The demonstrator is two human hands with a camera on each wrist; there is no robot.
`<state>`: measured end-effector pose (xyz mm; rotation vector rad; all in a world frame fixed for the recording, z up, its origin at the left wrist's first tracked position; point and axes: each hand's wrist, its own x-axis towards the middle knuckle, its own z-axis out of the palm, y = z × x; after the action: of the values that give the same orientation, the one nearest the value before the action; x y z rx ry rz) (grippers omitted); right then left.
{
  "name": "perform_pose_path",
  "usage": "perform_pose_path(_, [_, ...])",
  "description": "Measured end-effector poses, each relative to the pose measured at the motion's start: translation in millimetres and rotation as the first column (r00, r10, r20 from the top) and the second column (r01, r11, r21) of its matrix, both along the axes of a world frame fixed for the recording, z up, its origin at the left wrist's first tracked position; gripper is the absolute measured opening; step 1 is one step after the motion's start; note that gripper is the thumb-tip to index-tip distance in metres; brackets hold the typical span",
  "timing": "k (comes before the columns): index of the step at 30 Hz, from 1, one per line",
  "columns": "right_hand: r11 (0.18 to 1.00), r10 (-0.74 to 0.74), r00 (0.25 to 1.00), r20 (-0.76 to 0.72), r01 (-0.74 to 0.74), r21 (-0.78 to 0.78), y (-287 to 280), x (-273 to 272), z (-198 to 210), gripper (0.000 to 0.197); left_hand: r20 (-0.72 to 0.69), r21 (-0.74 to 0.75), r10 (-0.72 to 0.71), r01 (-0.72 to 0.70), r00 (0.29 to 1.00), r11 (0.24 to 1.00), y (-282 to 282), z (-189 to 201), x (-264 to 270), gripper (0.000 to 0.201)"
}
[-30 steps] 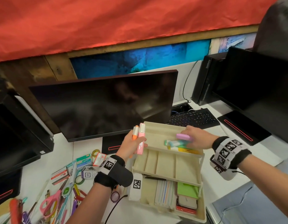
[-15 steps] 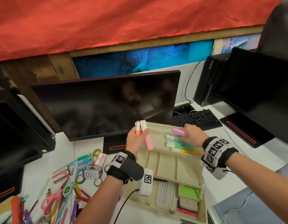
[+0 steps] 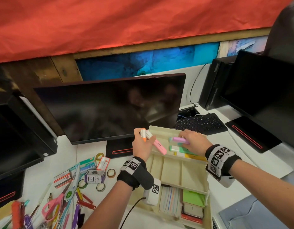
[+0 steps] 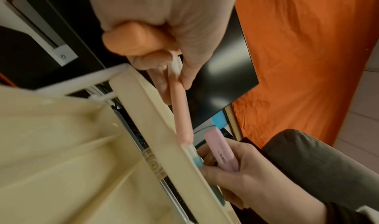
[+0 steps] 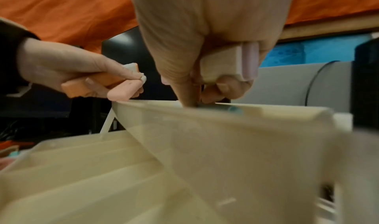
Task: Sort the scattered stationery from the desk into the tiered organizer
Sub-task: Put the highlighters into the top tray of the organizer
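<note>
**Top tray filling up, a big pile left to sort**

White desk (image 3: 49,154) held three dark screens under a red cloth, and a cream plastic tiered organizer (image 3: 179,172) stood near its front edge. Its top tray already had a green highlighter (image 3: 177,148) and a yellow highlighter (image 3: 191,155) lying along the near wall. The middle tray looked bare. The bottom tray held striped cards (image 3: 170,201) and a green note pad (image 3: 193,198).

The right hand (image 3: 195,140) had its fingers curled round a purple highlighter (image 3: 180,140), low over the top tray, just above the green one. The left hand (image 3: 143,146) gripped a pink highlighter (image 3: 157,144) and an orange highlighter (image 3: 143,136) together at the tray's left edge, the pink one tilting down into the tray.

So the job seemed only partly done. Three highlighters were not yet put down. At the desk's front left corner lay much more: pink-handled scissors (image 3: 51,207), rolls of tape (image 3: 110,173), small boxes (image 3: 87,165) and many pens (image 3: 77,200).
</note>
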<state>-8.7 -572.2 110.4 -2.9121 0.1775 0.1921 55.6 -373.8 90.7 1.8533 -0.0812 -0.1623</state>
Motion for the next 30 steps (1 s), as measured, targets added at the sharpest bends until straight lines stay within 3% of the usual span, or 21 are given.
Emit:
perform_pose_path(5, [0.999,0.017,0.999,-0.038,-0.015,0.046,-4,5,6,0.013,0.030,0.026,0.058,-0.059,0.998,0.998,-12,3,-5,0.041])
perform_pose_path(9, [1.000,0.004,0.997,-0.078,-0.005,-0.008,-9,10,13,0.016,0.095,0.235,0.017,-0.039,0.995,0.971,-12,-1,-9,0.040])
perform_pose_path(12, [0.992,0.048,0.992,-0.121,-0.062,-0.113,-4,7,10,0.020,0.183,0.466,-0.043,-0.048,0.982,0.883,-9,-4,-10,0.041])
perform_pose_path(15, [0.997,0.015,0.989,-0.147,-0.025,-0.069,-4,6,7,0.021,0.245,0.662,-0.169,-0.037,0.955,0.749,-2,-9,-11,0.041])
perform_pose_path(17, [1.000,0.009,0.982,-0.191,-0.014,-0.024,-7,9,9,0.013,0.231,0.688,-0.208,-0.008,0.951,0.726,3,-13,-11,0.040])
perform_pose_path(19, [1.000,0.028,0.971,-0.237,-0.026,0.012,-10,15,14,0.015,0.240,0.659,-0.228,0.014,0.944,0.752,5,-14,-11,0.036])
perform_pose_path(23, [0.997,0.041,0.949,-0.311,-0.061,-0.055,-8,26,24,0.021,0.266,0.635,-0.277,0.049,0.923,0.771,9,-11,-13,0.025])
perform_pose_path(26, [0.986,0.024,0.949,-0.313,-0.074,-0.149,1,31,27,0.018,0.260,0.710,-0.393,0.101,0.882,0.697,9,-5,-14,0.021])
perform_pose_path(30, [0.991,-0.053,0.981,-0.187,0.029,-0.131,5,31,24,0.017,0.217,0.800,-0.620,0.226,0.754,0.556,-8,5,-18,0.027])
